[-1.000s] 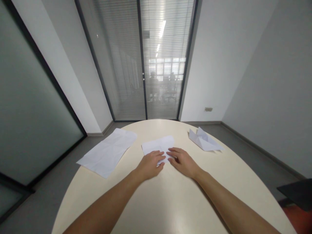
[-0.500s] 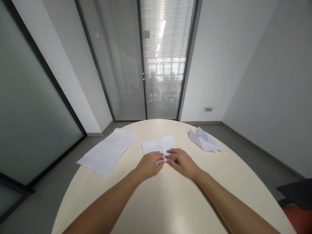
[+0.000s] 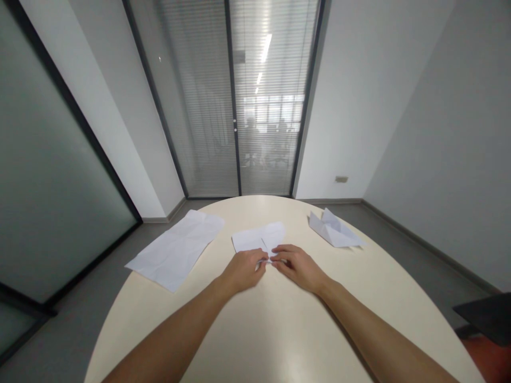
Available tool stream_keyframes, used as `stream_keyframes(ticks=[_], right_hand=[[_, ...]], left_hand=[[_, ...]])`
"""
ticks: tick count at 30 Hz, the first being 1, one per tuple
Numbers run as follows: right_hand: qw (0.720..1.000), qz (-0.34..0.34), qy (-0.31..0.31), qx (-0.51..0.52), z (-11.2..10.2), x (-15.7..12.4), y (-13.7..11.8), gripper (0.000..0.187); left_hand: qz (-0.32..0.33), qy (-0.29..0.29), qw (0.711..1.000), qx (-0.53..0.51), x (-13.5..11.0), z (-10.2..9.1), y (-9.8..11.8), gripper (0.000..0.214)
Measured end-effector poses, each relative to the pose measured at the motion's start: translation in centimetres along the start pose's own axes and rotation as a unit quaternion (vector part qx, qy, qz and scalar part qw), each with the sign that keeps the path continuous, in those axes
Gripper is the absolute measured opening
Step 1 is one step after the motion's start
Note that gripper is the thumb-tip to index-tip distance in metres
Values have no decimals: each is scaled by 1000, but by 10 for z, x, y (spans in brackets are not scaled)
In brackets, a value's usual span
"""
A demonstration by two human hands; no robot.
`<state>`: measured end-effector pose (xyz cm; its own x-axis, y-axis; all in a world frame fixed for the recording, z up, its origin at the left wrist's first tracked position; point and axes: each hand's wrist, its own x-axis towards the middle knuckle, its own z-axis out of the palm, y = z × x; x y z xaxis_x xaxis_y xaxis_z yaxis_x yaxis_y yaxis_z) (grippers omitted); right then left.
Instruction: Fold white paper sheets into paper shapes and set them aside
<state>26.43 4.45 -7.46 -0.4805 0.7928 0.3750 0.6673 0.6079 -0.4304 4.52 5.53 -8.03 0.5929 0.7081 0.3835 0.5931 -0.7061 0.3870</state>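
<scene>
A small folded white paper (image 3: 259, 238) lies in the middle of the round cream table (image 3: 279, 330). My left hand (image 3: 241, 270) and my right hand (image 3: 297, 266) meet at the paper's near edge. The fingers of both hands are curled and pinch that edge, which is lifted slightly off the table. Most of the near edge is hidden under my fingers.
A creased flat white sheet (image 3: 175, 249) lies at the table's left, partly over the rim. A folded paper boat shape (image 3: 334, 229) sits at the far right. A dark chair corner (image 3: 485, 316) shows at the right edge. Glass doors with blinds stand beyond the table.
Both hands have drawn together and slid back toward me along the paper. Their fingers went from lying flat on it to pinching its near edge.
</scene>
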Motion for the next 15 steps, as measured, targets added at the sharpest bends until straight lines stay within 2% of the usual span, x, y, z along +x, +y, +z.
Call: stream_keyframes(ticks=[10,15], right_hand=[[999,-25,-9,29,-1,1,-2,17],[999,-36,-9,37,-3,2,-5,15]], left_hand=[[-7,-16,999,46,2,-6,6,23],[-5,-1,998,69,3,-6,6,21]])
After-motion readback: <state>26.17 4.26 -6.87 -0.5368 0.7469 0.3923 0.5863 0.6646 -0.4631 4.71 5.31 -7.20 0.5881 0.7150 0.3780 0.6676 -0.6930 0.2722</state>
